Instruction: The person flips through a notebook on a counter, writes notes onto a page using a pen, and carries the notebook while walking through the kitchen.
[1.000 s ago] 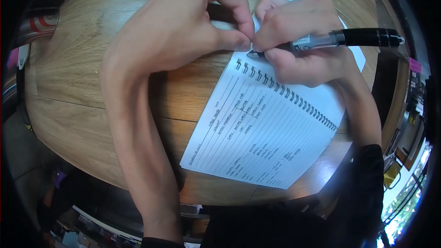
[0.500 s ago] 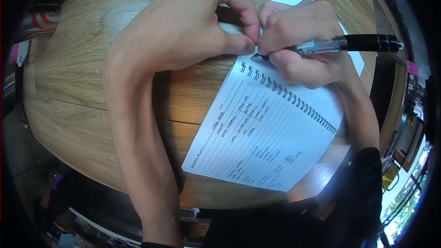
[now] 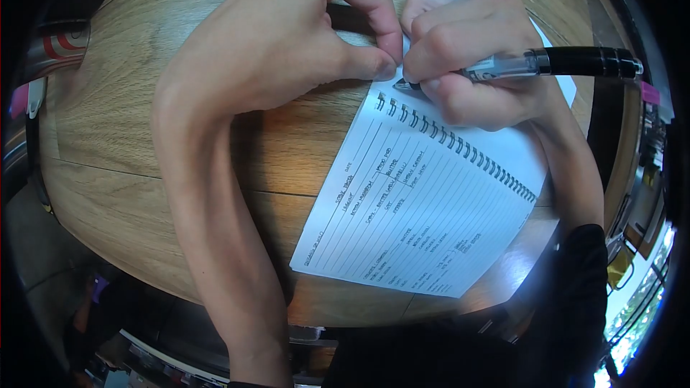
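Across the brown wood-grain desk (image 3: 115, 122), resting the bare left hand (image 3: 287, 43) at the left edge of an open, white, lined paper notebook (image 3: 424, 205), seemingly to steady it; cannot tell if pinching paper. Farther right, pinching a clear-and-black plastic pen (image 3: 550, 62) low with the bare right hand (image 3: 471, 39), likely for control, tip-down beyond the dark metal coil (image 3: 457, 145).

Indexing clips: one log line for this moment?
right hand: holds pen, tip at page | left hand: fingers by page edge | notebook: open on table
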The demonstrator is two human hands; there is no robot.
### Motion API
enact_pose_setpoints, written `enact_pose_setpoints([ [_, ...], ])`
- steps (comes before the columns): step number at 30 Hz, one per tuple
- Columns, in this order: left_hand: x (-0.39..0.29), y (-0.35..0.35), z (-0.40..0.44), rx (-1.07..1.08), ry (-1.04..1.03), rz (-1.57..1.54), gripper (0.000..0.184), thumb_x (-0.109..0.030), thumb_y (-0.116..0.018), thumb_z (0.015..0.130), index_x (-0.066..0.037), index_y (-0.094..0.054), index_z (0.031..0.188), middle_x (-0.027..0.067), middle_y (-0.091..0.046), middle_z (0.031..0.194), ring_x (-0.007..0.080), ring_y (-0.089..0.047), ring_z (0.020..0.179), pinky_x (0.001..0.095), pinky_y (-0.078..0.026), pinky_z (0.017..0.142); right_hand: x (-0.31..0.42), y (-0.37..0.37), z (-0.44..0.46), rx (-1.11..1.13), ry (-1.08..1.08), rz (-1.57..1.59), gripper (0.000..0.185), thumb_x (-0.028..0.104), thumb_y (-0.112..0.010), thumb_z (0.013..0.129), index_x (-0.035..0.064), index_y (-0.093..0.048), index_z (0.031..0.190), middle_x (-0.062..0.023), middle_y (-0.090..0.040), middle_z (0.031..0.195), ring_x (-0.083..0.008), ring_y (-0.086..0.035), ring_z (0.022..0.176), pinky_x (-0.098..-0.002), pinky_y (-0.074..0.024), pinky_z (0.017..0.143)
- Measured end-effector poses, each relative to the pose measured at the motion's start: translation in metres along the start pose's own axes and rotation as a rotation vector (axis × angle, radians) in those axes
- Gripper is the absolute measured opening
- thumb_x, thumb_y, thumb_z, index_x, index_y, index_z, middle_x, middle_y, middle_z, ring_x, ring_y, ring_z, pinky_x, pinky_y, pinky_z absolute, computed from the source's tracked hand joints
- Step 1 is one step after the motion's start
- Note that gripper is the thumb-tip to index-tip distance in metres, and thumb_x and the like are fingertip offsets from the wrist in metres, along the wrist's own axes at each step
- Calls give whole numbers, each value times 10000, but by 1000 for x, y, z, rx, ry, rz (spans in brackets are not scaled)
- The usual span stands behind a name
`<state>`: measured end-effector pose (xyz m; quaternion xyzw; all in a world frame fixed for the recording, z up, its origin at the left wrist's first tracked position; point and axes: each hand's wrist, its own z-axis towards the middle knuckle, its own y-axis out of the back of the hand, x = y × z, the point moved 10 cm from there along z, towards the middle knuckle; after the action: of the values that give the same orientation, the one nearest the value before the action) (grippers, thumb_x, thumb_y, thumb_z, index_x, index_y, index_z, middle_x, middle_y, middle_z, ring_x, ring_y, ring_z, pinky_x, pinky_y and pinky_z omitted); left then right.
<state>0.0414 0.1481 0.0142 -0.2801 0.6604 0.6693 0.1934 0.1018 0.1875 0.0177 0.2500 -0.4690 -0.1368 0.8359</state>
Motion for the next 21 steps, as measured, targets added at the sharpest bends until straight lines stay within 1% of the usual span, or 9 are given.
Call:
enact_pose_setpoints([
  [2,6,-3,0,-17,-15,20,160,-179,-847,689,-169,-796,841,30,-511,1045,214,-451,1104,397,-248,1033,1,0,-2,-16,10,14,68,58,-601,672,-1,-624,697,-62,-513,539,-181,-441,450,-323,-420,606],
  [4,27,-8,5,-42,-13,-239,249,-127,-866,641,-36,-736,833,17,-501,1115,188,-486,1110,347,-390,972,3,1,-2,-33,21,31,71,62,-603,667,-1,-622,694,-62,-512,538,-179,-432,447,-323,-415,600],
  [5,31,-10,5,-40,-11,-239,249,-127,-866,641,-36,-736,833,17,-501,1115,188,-486,1110,347,-390,972,2,0,-1,-14,-1,5,72,63,-603,661,1,-621,692,-62,-512,539,-180,-429,447,-322,-416,599],
  [8,21,-5,4,-99,-135,-121,283,-114,-869,643,0,-729,860,32,-498,1122,192,-494,1099,307,-440,929,4,-1,5,13,-3,-8,77,72,-602,654,5,-619,687,-62,-517,542,-183,-431,451,-322,-421,595],
  [14,15,-4,3,-88,-121,-140,269,-103,-864,646,1,-730,854,36,-497,1126,191,-489,1107,311,-424,945,5,-5,1,13,44,-66,87,93,-597,664,8,-615,671,-67,-533,550,-187,-440,464,-325,-427,578],
  [15,13,-2,1,-67,-83,-122,209,-139,-854,668,-80,-762,847,32,-506,1087,203,-472,1109,356,-334,994,4,-7,-1,22,39,-116,91,96,-595,668,8,-614,667,-67,-535,552,-186,-440,466,-326,-426,572],
  [17,11,-2,1,-46,-48,-102,157,-175,-845,691,-162,-794,839,29,-514,1047,215,-454,1110,401,-244,1043,3,-4,-2,1,33,-79,81,88,-596,666,9,-614,665,-62,-537,554,-184,-444,467,-325,-431,576],
  [19,14,-2,2,-33,-8,-58,159,-176,-845,691,-153,-793,840,29,-516,1048,215,-455,1110,404,-244,1046,4,-1,-1,-19,30,-42,71,80,-597,664,11,-615,664,-58,-539,555,-183,-449,468,-324,-435,580],
  [21,14,-1,0,-37,-20,-80,160,-177,-845,691,-149,-793,840,28,-516,1050,215,-456,1109,405,-245,1047,-2,1,0,-23,-58,-7,65,75,-601,665,12,-615,661,-50,-543,558,-182,-464,470,-327,-448,589],
])
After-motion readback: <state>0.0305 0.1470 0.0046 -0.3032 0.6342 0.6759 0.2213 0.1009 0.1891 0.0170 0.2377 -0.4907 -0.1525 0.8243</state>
